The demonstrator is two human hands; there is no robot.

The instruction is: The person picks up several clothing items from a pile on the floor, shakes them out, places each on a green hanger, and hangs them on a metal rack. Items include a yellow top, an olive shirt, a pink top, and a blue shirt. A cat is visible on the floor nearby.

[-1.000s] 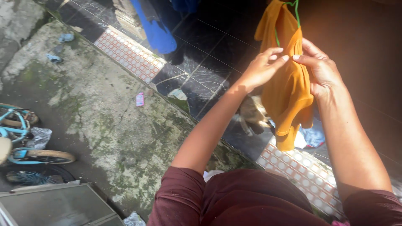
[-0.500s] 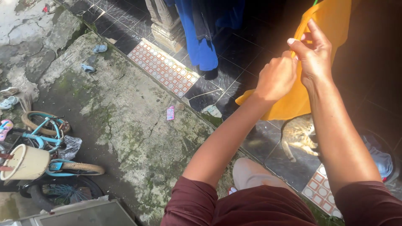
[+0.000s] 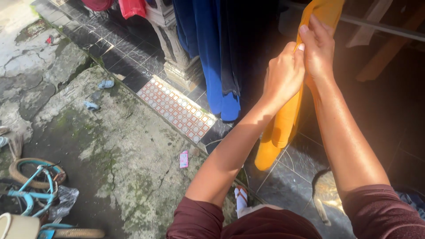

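Already we had both hands, left hand (image 3: 283, 77) and right hand (image 3: 318, 48), clamped on the orange garment (image 3: 283, 124) at upper right, draped over the rail (image 3: 376, 27) but not yet spread out.

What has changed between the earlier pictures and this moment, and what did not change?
Both hands have risen with the orange garment, which now drapes over a grey rail and hangs long and narrow rather than bunched on its green hanger. The left hand and right hand sit closer together. The view has swung towards the blue cloth. Unchanged: both hands keep their grip on the garment.
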